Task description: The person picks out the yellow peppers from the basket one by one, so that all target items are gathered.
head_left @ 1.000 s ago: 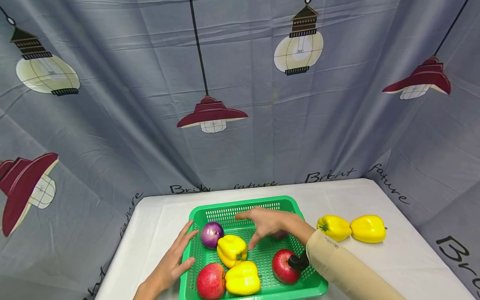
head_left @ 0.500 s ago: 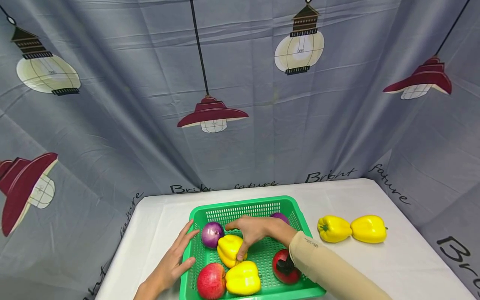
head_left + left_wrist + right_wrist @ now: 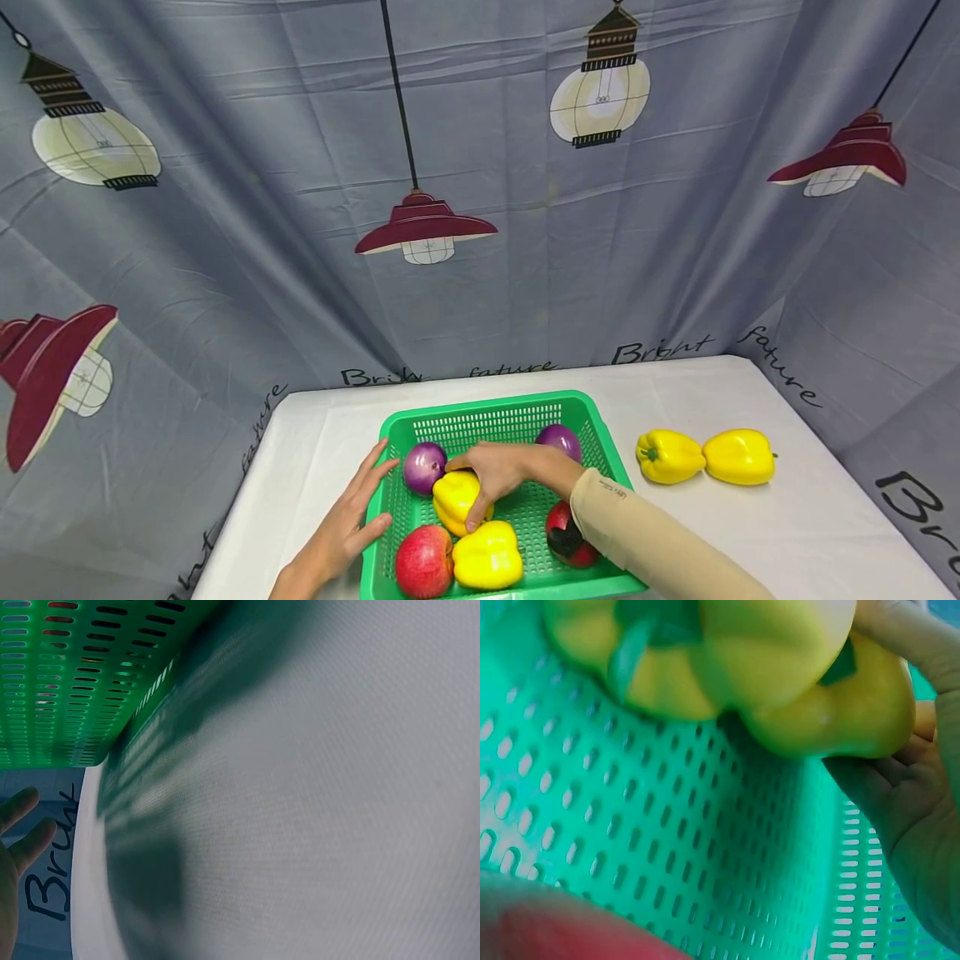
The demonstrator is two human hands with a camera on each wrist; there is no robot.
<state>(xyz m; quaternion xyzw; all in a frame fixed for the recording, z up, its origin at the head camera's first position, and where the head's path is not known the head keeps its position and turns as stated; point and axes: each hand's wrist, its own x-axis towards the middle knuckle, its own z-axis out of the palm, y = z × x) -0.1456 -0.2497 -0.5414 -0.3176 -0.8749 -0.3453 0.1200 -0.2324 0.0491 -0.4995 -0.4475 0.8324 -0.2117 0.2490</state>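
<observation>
One grey curtain hangs behind a white table bearing a green basket; clock read from basket centre, head view. Left hand: fingers spread beside the 9 o'clock rim, contact unclear. Right hand: thumb and fingers pinch the gripped pepper, inside at 9. Second pepper: inside, between 6 and 7. Outer peppers: on table, toward 3. Apple at 8; red fruit, partly hidden, at 4. Purple onions at 10 and between 1 and 2.
</observation>
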